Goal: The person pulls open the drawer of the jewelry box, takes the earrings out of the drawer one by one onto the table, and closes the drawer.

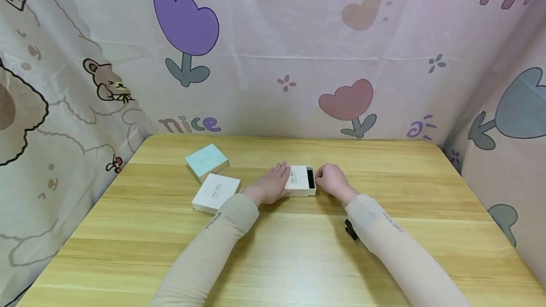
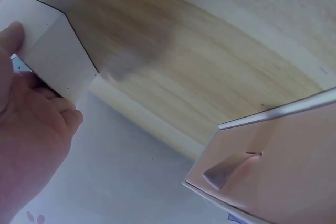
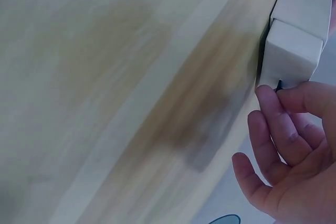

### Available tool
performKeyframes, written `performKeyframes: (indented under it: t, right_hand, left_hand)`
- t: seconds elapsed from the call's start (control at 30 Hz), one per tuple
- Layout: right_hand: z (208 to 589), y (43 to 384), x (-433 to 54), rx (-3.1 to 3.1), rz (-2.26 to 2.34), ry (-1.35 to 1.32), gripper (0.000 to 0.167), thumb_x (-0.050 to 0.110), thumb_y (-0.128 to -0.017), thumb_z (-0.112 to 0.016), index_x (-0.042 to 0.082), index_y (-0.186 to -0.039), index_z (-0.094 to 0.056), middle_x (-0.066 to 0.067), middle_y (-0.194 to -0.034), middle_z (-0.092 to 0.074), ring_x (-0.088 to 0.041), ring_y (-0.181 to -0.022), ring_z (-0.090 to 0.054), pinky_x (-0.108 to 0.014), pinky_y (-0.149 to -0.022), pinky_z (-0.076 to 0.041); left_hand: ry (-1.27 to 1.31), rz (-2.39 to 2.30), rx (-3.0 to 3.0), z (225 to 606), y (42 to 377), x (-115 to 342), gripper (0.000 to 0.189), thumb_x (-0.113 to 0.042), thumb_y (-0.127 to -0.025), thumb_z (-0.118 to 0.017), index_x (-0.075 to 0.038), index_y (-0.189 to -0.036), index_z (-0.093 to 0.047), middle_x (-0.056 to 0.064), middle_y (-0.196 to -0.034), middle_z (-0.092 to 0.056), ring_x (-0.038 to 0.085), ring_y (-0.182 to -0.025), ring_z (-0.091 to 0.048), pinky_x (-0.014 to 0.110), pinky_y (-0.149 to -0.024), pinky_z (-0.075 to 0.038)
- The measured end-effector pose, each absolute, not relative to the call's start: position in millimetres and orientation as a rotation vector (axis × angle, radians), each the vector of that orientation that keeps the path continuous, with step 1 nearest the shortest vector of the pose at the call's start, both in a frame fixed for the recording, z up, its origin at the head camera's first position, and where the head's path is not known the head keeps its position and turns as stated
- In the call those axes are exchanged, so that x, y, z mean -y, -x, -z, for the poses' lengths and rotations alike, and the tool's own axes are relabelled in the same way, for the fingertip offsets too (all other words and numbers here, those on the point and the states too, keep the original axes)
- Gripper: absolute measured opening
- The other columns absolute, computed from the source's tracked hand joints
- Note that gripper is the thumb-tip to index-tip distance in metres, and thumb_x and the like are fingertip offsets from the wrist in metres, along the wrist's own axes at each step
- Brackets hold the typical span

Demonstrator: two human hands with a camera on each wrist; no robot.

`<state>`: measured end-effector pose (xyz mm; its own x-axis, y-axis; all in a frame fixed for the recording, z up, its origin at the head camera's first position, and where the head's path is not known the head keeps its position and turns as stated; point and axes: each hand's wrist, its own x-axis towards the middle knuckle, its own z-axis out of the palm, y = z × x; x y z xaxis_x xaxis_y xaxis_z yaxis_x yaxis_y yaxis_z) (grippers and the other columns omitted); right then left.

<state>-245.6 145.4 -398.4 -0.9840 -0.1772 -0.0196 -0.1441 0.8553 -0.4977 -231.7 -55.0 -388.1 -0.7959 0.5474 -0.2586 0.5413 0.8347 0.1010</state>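
Note:
A white drawer-style gift box (image 1: 297, 180) lies near the middle of the table, its inner tray slid partly out to the right, with a dark inside visible. Across the box's left end, my left hand (image 1: 271, 185) holds the outer sleeve; the left wrist view has the thumb on one face and the fingers along another. At the opposite end, my right hand (image 1: 333, 180) pinches a small dark pull tab (image 3: 279, 85) on the tray (image 3: 292, 50) between thumb and forefinger. Its other fingers are loosely bent.
A second white box (image 1: 216, 192) stands left of my left hand, and a light blue box (image 1: 207, 161) sits just behind it. Beside my right forearm lies a small black object (image 1: 351, 230), partly covered by the sleeve. A patterned curtain (image 1: 264, 51) hangs behind the wooden table (image 1: 281, 255).

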Motion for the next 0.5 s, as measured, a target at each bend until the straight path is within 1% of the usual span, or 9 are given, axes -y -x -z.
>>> performKeyframes:
  t: [0.13,0.3,0.5]
  right_hand:
    - [398.8,245.2,-150.1,-2.982,0.755,0.256,0.015,0.001,-0.081,-0.055,0.000,-0.073,-0.068,-0.010,-0.076,-0.068,-0.019,-0.070,-0.055,-0.037,-0.074,-0.050]
    - [398.6,245.2,-155.5,-2.977,0.732,0.230,0.014,0.002,-0.082,-0.056,0.000,-0.076,-0.069,-0.011,-0.081,-0.069,-0.020,-0.073,-0.057,-0.040,-0.079,-0.051]
    - [396.1,244.7,-160.3,-2.972,0.723,0.217,0.014,0.001,-0.082,-0.056,0.000,-0.075,-0.068,-0.011,-0.078,-0.067,-0.019,-0.070,-0.054,-0.037,-0.074,-0.050]
  left_hand:
    - [-0.836,-0.020,-2.738,388.8,232.5,54.8,0.069,-0.038,-0.099,-0.039,0.001,-0.149,-0.010,0.019,-0.157,-0.004,0.030,-0.146,-0.005,0.039,-0.119,-0.010]
    - [-0.831,-0.017,-2.744,389.5,233.4,53.7,0.069,-0.037,-0.099,-0.041,0.000,-0.149,-0.012,0.018,-0.157,-0.005,0.030,-0.146,-0.006,0.039,-0.119,-0.010]
    - [-0.811,0.006,-2.747,388.5,234.1,53.3,0.069,-0.038,-0.098,-0.042,-0.001,-0.149,-0.013,0.017,-0.157,-0.006,0.028,-0.146,-0.008,0.039,-0.119,-0.011]
